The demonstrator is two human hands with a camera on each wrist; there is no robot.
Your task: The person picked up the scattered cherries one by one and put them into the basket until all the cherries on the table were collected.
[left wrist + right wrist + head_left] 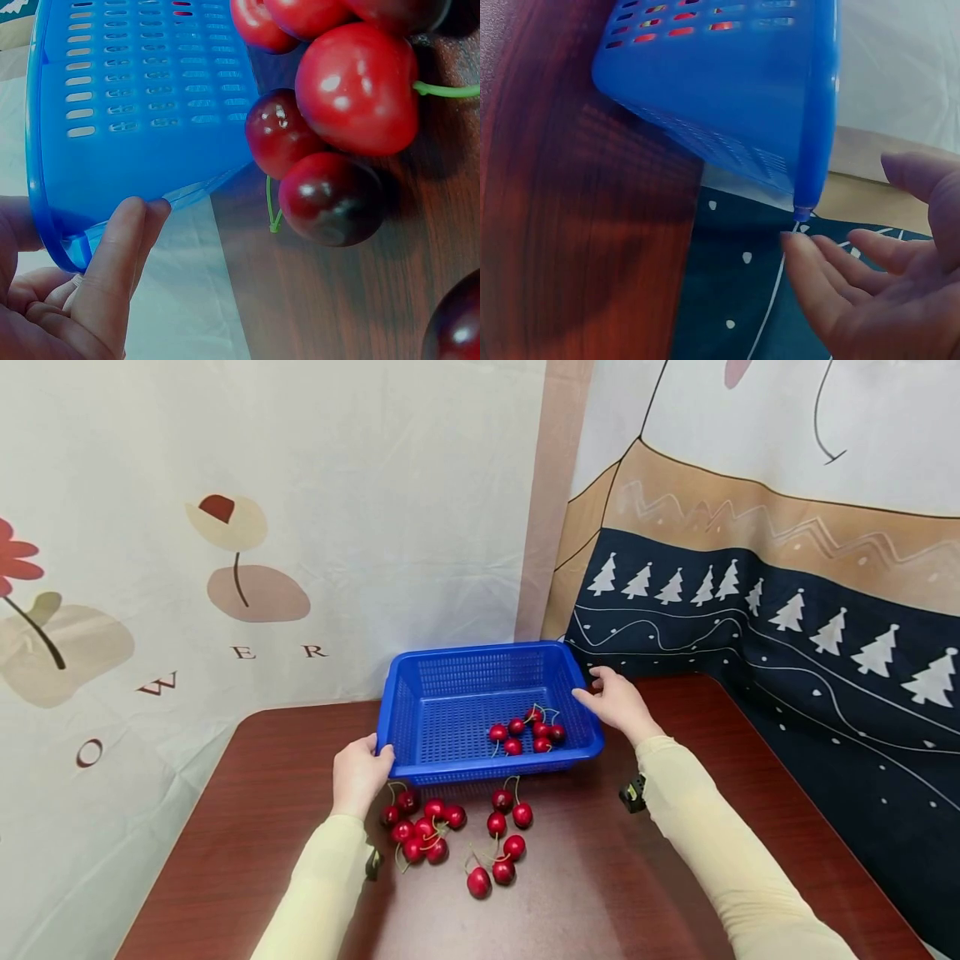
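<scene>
First, pale cloth (390,527): hung behind table, far L to mid; printed w/ flowers, blobs, letters O W E R.
Table (225,827): red-brown, wood-look, rounded back corners.
L sleeve (311,893): pale yellow, full length, dark L device (372,864) at wrist.
L hand (362,777): at basket's near L corner; thumb over rim, fingers outside. Grip narrowed to rim's thickness, has hold of rim.
L cherries (434,810): approx. 9, red, some v. dark, w/ green stems; bunched on table just in front of basket, near L hand.
Basket (465,768): blue, rectangular, slotted walls; at back of table, btwn hands. Can't tell if base sits flat.
R cherries (504,870): 6, red, stems on; in loose string on table, front of basket, R of bunch.
Inner cherries (541,729): approx. 7, red, stems on; inside basket, R half, nearer front wall.
R hand (617,700): by basket's R side; thumb & fingers well parted, nothing held. Contact w/ rim: can't tell.
R device (632,794): dark, at R wrist.
R sleeve (720,852): pale yellow, matches L.
Dark cloth (795,718): far R, navy w/ white trees, dots, lines; tan band above.
</scene>
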